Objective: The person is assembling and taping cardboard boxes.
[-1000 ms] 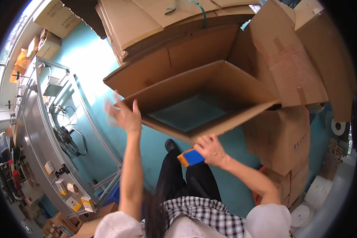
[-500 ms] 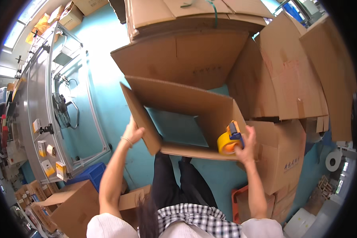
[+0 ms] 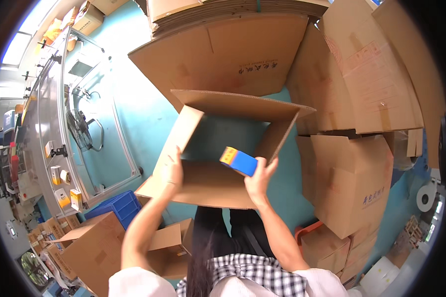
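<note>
An upright cardboard box (image 3: 213,190) stands tilted in front of my legs, and blue floor shows through it. Against the inner side of its left panel lies my left hand (image 3: 173,171), fingers stretched out and slightly blurred. My right hand (image 3: 258,182) is closed around a tape dispenser (image 3: 244,163), blue with a yellow-orange end, held over the box's near panel. The tape roll itself is hidden from this side. The box's far flap (image 3: 238,105) leans outward.
Behind stands a larger open carton (image 3: 223,54), with flattened cardboard (image 3: 198,10) stacked beyond it. More cartons (image 3: 354,183) stand to the right. At the left are a metal-framed table (image 3: 49,123), a fan (image 3: 79,129), a blue crate (image 3: 121,210) and an open carton (image 3: 96,247).
The box has turned and its panels tilt differently. My left hand has moved from the outer left edge to the inside; my right hand has shifted left with the tape dispenser, now turned over.
</note>
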{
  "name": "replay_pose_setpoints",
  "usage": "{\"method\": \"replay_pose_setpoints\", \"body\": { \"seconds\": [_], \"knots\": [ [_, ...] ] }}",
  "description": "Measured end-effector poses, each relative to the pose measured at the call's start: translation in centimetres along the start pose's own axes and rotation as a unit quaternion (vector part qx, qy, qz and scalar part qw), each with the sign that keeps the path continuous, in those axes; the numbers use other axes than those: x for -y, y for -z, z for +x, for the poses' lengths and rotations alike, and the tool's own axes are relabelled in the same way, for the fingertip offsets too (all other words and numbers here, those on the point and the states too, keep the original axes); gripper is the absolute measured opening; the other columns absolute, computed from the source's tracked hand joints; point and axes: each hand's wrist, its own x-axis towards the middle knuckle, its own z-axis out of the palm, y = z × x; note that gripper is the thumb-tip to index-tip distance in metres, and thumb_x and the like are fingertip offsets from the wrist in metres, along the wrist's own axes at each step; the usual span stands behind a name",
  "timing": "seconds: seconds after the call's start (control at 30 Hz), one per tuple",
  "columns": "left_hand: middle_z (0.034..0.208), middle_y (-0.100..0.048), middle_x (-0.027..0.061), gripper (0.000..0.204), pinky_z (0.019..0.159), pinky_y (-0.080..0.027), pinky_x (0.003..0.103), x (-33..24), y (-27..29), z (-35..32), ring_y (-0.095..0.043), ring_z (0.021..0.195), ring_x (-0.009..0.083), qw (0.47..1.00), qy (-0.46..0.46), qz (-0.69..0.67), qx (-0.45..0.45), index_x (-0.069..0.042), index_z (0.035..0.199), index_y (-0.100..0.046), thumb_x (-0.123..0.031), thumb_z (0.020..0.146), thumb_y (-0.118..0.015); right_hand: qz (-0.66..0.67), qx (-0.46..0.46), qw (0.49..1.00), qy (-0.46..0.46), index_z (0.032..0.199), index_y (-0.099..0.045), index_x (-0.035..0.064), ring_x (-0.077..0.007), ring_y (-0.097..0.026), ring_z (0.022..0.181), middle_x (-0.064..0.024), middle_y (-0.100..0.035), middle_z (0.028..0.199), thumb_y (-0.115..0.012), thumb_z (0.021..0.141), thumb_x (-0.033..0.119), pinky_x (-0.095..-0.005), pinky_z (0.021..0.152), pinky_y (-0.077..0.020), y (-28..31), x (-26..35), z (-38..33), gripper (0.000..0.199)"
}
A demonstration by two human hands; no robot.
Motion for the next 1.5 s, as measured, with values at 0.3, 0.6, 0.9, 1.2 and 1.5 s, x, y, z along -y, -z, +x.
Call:
{"method": "replay_pose_setpoints", "body": {
  "seconds": [0.3,0.6,0.9,1.2,1.5],
  "knots": [
    [0.156,-0.027,0.0094,0.059,0.109,-0.012,0.072,-1.8,-4.8,4.0,-0.012,0.146,0.0372,0.862,-0.345,-0.067,0.366,-0.030,0.135,-0.054,-0.058,0.084,-0.055,0.125,0.180,0.976,-0.008,0.116,-0.041,-0.0006,-0.0525,-0.023,0.137,-0.0350,-0.028,0.144,-0.062,0.070,-0.001,-0.0543,0.112,-0.0252,-10.5,-4.9,-3.9,0.050],
    [0.112,-0.067,0.0189,0.063,0.091,-0.048,0.033,-3.4,2.4,4.7,-0.062,0.109,0.0279,0.700,-0.475,-0.122,0.520,-0.008,0.131,-0.057,-0.026,0.072,-0.068,0.189,0.221,0.953,0.088,0.127,-0.045,0.0039,-0.0252,-0.053,0.118,-0.0131,-0.055,0.122,-0.062,0.078,-0.001,-0.0363,0.100,-0.0420,-2.1,-3.1,6.2,0.053],
    [0.129,-0.044,0.0121,0.094,0.092,-0.043,0.046,-4.1,-3.1,5.2,-0.046,0.116,0.0329,0.951,-0.062,-0.276,-0.125,-0.010,0.136,-0.045,-0.055,0.063,-0.082,0.160,0.091,0.976,-0.116,0.111,-0.058,-0.0017,-0.0170,-0.059,0.095,-0.0091,-0.064,0.104,-0.055,0.088,0.015,-0.0338,0.086,-0.0473,5.3,-8.6,17.5,0.029],
    [0.088,-0.062,0.0061,0.036,0.079,-0.048,0.033,-0.3,-2.9,9.2,-0.060,0.080,0.0227,0.733,0.266,-0.624,-0.044,-0.006,0.126,-0.057,-0.028,0.097,-0.057,0.120,0.117,0.983,-0.069,0.110,-0.053,0.0018,-0.0132,-0.057,0.096,-0.0053,-0.059,0.100,-0.065,0.086,0.005,-0.0288,0.088,-0.0457,-3.0,-2.8,8.7,0.027],
    [0.081,-0.059,0.0104,0.005,0.069,-0.044,0.037,-0.9,-8.1,11.2,-0.055,0.076,0.0290,0.812,0.047,-0.465,-0.349,-0.004,0.093,-0.064,-0.004,0.088,-0.064,0.087,0.359,0.896,0.245,0.110,-0.046,0.0000,-0.0260,-0.063,0.094,-0.0168,-0.057,0.103,-0.079,0.068,0.004,-0.0352,0.081,-0.0501,-7.7,6.7,6.2,0.054]
  ]
}}
